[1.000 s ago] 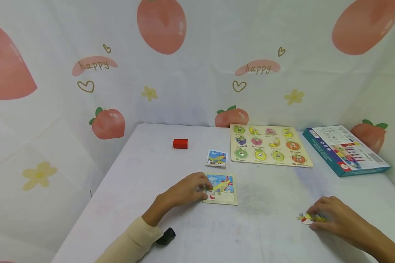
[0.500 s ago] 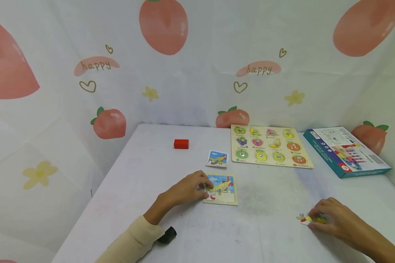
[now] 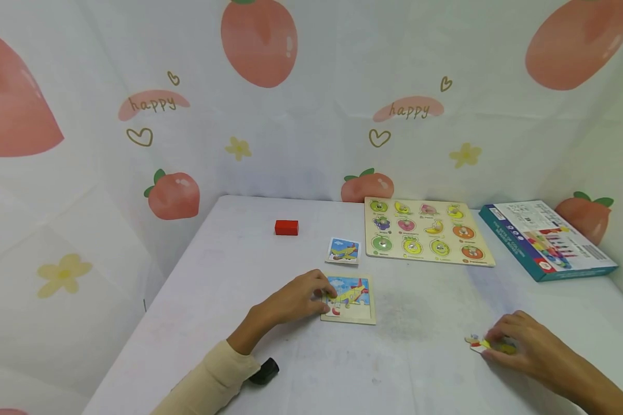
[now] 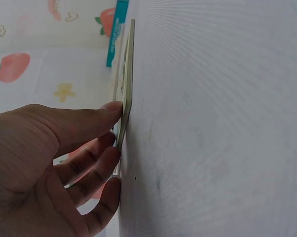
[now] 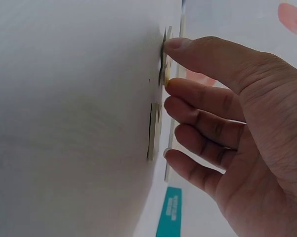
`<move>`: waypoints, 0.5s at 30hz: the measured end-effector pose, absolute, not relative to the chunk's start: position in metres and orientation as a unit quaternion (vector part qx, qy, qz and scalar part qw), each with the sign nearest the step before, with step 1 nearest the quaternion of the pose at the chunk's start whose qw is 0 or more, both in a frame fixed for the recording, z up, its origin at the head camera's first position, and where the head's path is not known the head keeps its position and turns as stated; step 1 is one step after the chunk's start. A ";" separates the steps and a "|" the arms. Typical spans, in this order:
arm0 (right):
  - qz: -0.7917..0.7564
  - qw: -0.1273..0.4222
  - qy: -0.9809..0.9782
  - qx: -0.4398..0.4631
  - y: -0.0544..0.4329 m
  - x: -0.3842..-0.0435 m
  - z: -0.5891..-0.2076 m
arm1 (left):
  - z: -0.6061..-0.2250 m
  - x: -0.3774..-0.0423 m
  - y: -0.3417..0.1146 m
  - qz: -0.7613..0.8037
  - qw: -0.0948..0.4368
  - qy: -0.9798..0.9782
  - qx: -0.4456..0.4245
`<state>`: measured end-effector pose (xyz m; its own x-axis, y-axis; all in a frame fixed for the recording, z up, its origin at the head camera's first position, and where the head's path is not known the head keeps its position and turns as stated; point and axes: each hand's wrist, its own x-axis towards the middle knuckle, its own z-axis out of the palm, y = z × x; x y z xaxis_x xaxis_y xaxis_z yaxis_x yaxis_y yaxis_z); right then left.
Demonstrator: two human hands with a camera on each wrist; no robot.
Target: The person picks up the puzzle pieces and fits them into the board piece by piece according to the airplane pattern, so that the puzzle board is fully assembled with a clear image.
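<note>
A wooden jigsaw puzzle tray (image 3: 364, 319) lies mid-table, with an airplane picture partly filled in and a bare lower part. My left hand (image 3: 303, 297) holds its left side; thumb and fingertips meet the tray's edge (image 4: 130, 74) in the left wrist view. At the right, my right hand (image 3: 524, 344) pinches a jigsaw piece (image 3: 479, 344) with red, white and yellow print between thumb and forefinger. Another yellow-printed piece (image 3: 507, 349) lies partly hidden beneath this hand. In the right wrist view the pinched piece (image 5: 163, 61) stands above a flat piece (image 5: 154, 131) on the table.
Behind the tray lies an airplane picture card (image 3: 344, 251). A red block (image 3: 286, 227) is at the back left. A fruit peg board (image 3: 428, 231) and a teal-edged box (image 3: 547, 239) sit at the back right. Near my left sleeve is a black object (image 3: 265, 372).
The piece at my right fingertips has shifted slightly left and turned a little. My left hand stays on the tray. The whole head view has drifted slightly.
</note>
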<state>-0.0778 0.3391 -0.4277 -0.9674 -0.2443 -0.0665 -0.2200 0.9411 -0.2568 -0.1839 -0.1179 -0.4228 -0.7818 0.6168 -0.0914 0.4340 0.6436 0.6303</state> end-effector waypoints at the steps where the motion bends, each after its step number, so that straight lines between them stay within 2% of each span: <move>1: -0.123 0.040 0.984 -0.121 0.338 -0.077 -0.428 | -0.423 -0.184 -0.118 0.304 0.151 0.894 0.293; 15: -0.144 -0.023 0.967 -0.211 0.300 -0.092 -0.424 | -0.424 -0.185 -0.118 0.306 0.153 0.893 0.293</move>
